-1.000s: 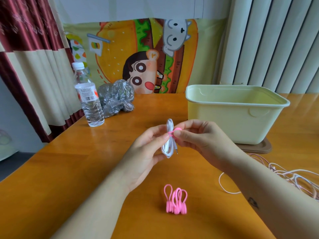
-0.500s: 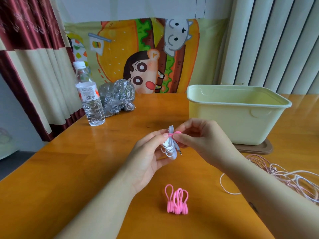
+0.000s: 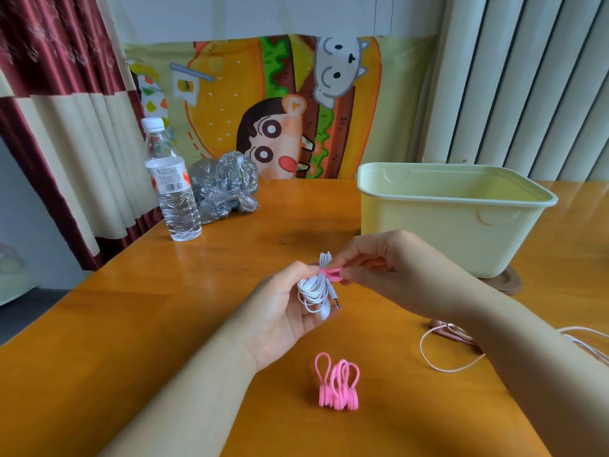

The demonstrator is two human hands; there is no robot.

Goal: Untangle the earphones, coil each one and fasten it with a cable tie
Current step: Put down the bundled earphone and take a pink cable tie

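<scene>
White earphones point(image 3: 314, 291): coiled, gripped in your left hand point(image 3: 283, 311) above the table point(image 3: 164, 324).
Tie point(image 3: 331, 273): around the coil, pinched by your right hand point(image 3: 389, 268); fastening looks unfinished.
Spare ties point(image 3: 337, 385): on the table.
Pink earphones point(image 3: 451, 334): loose at right, not yet coiled.

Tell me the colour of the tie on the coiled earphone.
Pink cable tie, shown best in the head view.

Wooden table point(image 3: 131, 324) — bottle point(image 3: 173, 189), plastic bag point(image 3: 224, 189), pink ties point(image 3: 337, 385), tangled earphones point(image 3: 451, 333).

Bottle point(image 3: 173, 189) and bag point(image 3: 224, 189) back left on table point(image 3: 131, 324), tub point(image 3: 461, 232) right, ties point(image 3: 337, 385) nearest.
</scene>
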